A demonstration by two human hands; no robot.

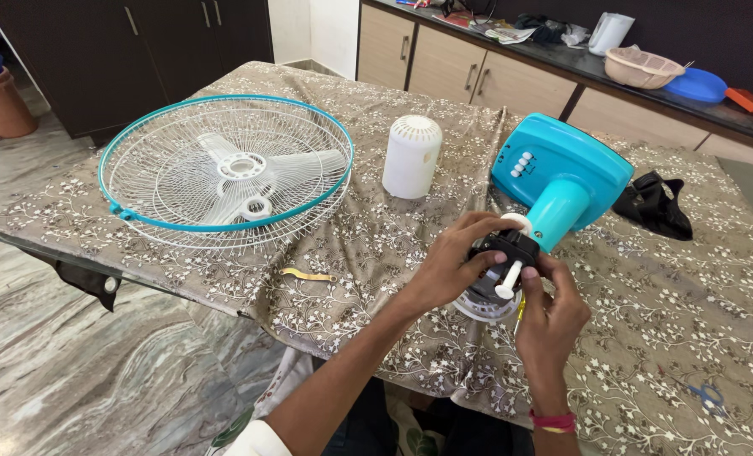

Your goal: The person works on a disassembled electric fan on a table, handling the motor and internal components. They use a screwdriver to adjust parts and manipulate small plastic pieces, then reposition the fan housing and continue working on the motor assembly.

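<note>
Left hand curled over the top and near side of a black fan motor, fingers bent round it in a firm wrap, thumb toward the middle. Right hand up from below, fingers closed loosely against the motor's right side, just beside a white knob sticking out of the housing toward the camera; a thin yellow-handled tool tucked between this hand and the motor, whether gripped or only resting hard to tell. Red band on the right wrist. Under the motor, a white ribbed grille piece half hidden. Motor itself joined to a turquoise neck running back and right into a turquoise fan base tipped on its side, white push buttons on its face. All of it on a table under a brown cloth with white floral print. Left of the hands, a small brass-coloured bracket lying flat. Farther left, a white wire fan guard with turquoise rim, pale blades inside. Between guard and base, a white cylindrical motor cover standing upright. Right of the base, a crumpled black cloth. Beyond, a dark counter carrying a beige basket and blue plate.
</note>
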